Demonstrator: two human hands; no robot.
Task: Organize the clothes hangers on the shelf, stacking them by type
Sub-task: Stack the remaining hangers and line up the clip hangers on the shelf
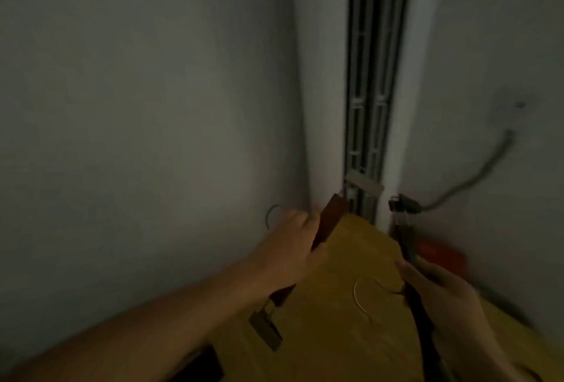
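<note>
Holding dark wooden clip hangers (328, 223) apart, left hand (293, 244) and right hand (439, 293) each grip one above the yellow-brown shelf (345, 336), seemingly comparing types.

No text, label, brand, number or sign can be read anywhere; the picture is dim and blurred, and every surface in view looks plain
</note>
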